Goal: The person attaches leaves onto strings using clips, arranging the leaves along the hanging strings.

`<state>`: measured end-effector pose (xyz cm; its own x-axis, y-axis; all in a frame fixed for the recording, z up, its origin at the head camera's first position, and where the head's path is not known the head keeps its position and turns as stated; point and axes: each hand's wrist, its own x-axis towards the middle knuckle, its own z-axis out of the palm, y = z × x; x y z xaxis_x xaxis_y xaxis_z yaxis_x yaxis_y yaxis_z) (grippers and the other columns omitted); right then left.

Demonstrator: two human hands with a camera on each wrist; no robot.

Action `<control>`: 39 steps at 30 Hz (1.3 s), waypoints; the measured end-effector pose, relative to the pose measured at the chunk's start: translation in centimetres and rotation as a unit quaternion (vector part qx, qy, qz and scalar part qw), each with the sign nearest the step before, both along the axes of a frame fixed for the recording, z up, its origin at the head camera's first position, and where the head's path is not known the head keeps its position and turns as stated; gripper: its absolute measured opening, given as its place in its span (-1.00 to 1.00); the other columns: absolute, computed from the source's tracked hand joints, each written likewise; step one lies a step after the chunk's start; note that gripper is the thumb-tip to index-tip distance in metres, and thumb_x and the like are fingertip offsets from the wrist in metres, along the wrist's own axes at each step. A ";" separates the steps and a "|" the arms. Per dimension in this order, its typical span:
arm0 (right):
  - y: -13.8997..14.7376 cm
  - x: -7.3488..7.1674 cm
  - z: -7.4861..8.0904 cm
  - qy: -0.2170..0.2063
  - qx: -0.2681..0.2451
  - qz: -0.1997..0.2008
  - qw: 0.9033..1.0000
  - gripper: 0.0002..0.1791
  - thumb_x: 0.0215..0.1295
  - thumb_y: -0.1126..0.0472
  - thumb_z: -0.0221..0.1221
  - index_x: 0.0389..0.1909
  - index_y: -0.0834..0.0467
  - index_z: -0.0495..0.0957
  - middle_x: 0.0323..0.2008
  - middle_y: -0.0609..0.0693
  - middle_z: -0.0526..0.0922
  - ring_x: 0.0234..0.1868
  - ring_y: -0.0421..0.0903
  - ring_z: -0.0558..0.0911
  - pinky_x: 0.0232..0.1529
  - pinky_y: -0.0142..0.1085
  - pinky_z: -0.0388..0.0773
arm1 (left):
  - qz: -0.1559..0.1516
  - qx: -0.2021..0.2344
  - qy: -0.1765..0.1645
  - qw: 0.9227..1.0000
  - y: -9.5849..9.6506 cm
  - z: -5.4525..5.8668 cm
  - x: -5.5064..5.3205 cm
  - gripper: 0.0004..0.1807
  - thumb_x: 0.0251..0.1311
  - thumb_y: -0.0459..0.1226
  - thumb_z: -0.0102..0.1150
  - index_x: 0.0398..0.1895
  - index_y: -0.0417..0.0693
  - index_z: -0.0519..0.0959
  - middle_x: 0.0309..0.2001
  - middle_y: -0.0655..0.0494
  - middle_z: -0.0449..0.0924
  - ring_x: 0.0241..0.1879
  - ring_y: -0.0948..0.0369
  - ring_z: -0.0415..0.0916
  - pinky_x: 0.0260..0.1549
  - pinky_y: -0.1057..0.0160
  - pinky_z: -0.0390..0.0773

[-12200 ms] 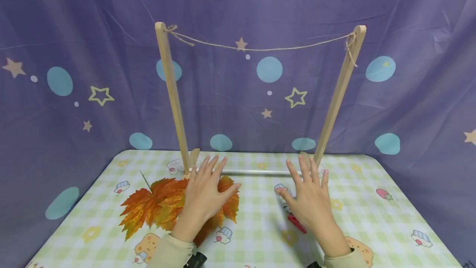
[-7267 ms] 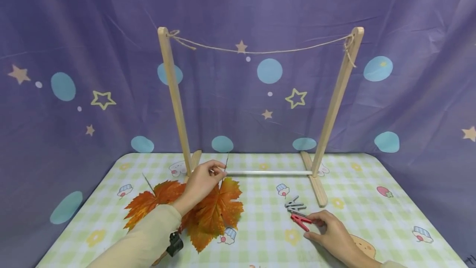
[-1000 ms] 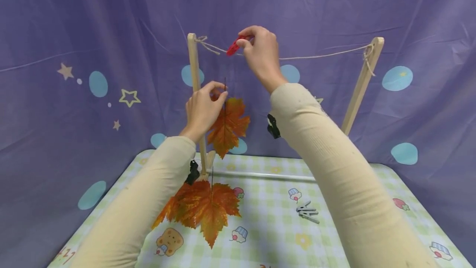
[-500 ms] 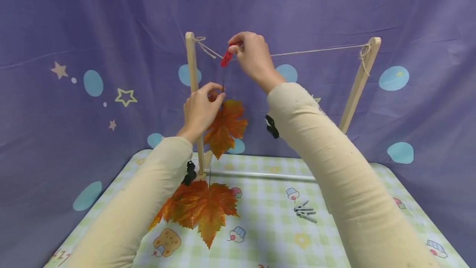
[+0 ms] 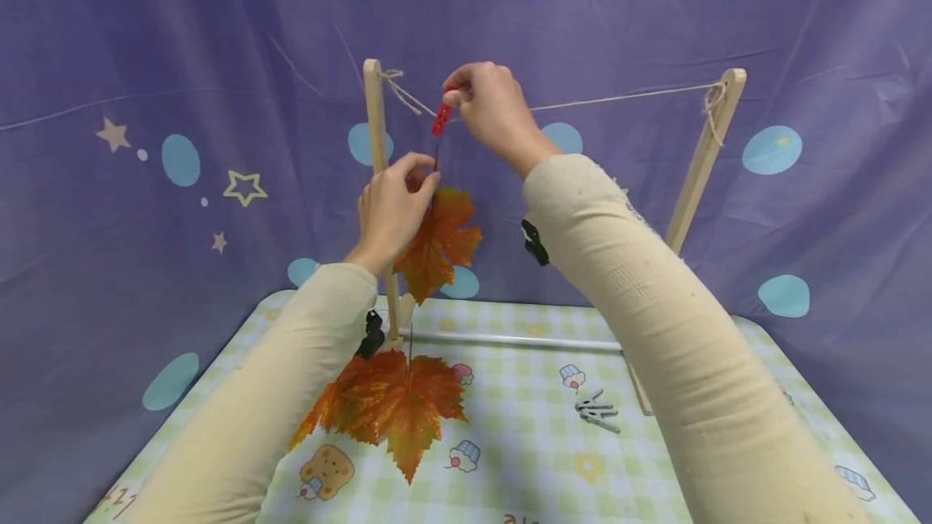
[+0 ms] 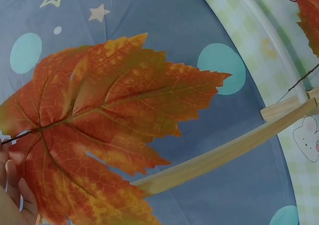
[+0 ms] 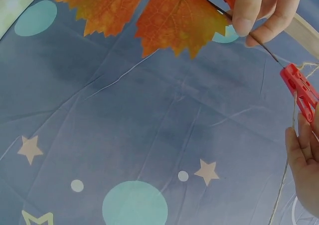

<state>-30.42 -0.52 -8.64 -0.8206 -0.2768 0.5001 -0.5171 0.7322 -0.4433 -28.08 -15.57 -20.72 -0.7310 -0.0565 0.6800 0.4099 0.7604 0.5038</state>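
My left hand (image 5: 393,207) pinches the thin dark stem of an orange maple leaf (image 5: 440,241), which hangs below the fingers. In the left wrist view the leaf (image 6: 104,110) fills much of the picture. Above it, my right hand (image 5: 497,111) pinches a red clothespin (image 5: 441,118) at the string (image 5: 612,99). The right wrist view shows the red clothespin (image 7: 298,88) with the string running past it and the stem's tip meeting its nose end. Whether the clothespin bites the stem, I cannot tell.
A wooden frame with a left post (image 5: 374,111) and right post (image 5: 702,160) carries the string. More maple leaves (image 5: 408,403) lie on the checked tabletop (image 5: 524,459). Grey clothespins (image 5: 597,411) lie to the right, near a white crossbar (image 5: 510,339).
My right hand has brought the red clothespin down and left onto the string, which now dips there. My left hand has raised the leaf slightly; earlier both hands were open over the table.
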 end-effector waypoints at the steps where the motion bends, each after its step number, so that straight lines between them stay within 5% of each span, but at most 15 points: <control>1: 0.0 0.0 0.0 -0.004 -0.001 0.003 1.000 -0.66 0.50 0.13 0.08 0.17 0.12 0.61 0.08 -0.07 0.66 0.03 -0.18 0.63 0.01 -0.37 0.50 | 0.000 0.000 0.000 1.000 0.0 0.1 0.0 -0.74 0.38 -0.06 0.18 0.03 0.12 0.65 -0.25 0.21 0.69 -0.41 0.17 0.50 -0.35 0.13 0.41; 19: -0.2 -0.1 -0.7 0.027 -0.043 0.000 0.999 -0.59 0.48 0.11 0.12 0.28 0.11 0.53 0.09 -0.04 0.64 -0.01 -0.17 0.59 -0.04 -0.40 0.47 | -0.003 0.003 0.008 1.000 -0.1 -0.1 0.5 -0.71 0.38 -0.16 0.19 0.12 0.12 0.62 -0.13 0.18 0.68 -0.26 0.17 0.55 -0.23 0.05 0.46; 25: 0.4 0.3 -1.6 0.039 -0.099 0.010 0.994 -0.60 0.49 0.15 0.11 0.28 0.12 0.52 0.09 -0.03 0.62 0.02 -0.18 0.56 -0.04 -0.43 0.45 | -0.008 0.003 0.022 1.000 -0.4 -0.3 1.3 -0.73 0.37 -0.18 0.20 0.09 0.11 0.64 -0.12 0.19 0.66 -0.23 0.18 0.55 -0.24 0.07 0.46; 28: 0.7 0.6 -2.1 0.066 -0.149 0.020 0.986 -0.62 0.47 0.18 0.12 0.25 0.14 0.54 0.10 -0.03 0.62 0.06 -0.20 0.55 0.03 -0.44 0.43 | -0.014 -0.002 0.030 0.999 -0.7 -0.5 2.1 -0.75 0.36 -0.17 0.21 0.06 0.11 0.66 -0.11 0.20 0.67 -0.23 0.16 0.55 -0.27 0.07 0.46; 32: 1.2 1.2 -2.8 0.110 -0.234 0.055 0.964 -0.67 0.43 0.28 0.17 0.17 0.22 0.58 0.03 0.04 0.67 0.02 -0.17 0.61 0.06 -0.45 0.44 | -0.028 -0.005 0.025 0.999 -1.3 -0.8 3.4 -0.75 0.36 -0.16 0.20 0.05 0.12 0.66 -0.08 0.20 0.68 -0.25 0.17 0.56 -0.31 0.08 0.44; 35: 1.8 1.9 -3.5 0.116 -0.283 0.083 0.949 -0.69 0.41 0.32 0.18 0.13 0.26 0.60 -0.01 0.09 0.69 -0.03 -0.14 0.64 0.04 -0.45 0.46 | -0.036 -0.006 0.013 0.999 -1.9 -1.4 4.3 -0.75 0.36 -0.16 0.20 0.05 0.10 0.66 -0.06 0.19 0.68 -0.26 0.17 0.56 -0.36 0.11 0.41; 39: 3.2 3.3 -4.7 0.095 -0.306 0.103 0.942 -0.69 0.41 0.32 0.18 0.13 0.25 0.61 0.00 0.11 0.69 -0.02 -0.14 0.64 0.07 -0.42 0.46 | -0.051 -0.012 -0.005 0.999 -2.9 -2.6 5.4 -0.75 0.36 -0.16 0.21 0.06 0.07 0.66 -0.04 0.17 0.66 -0.29 0.16 0.53 -0.44 0.12 0.36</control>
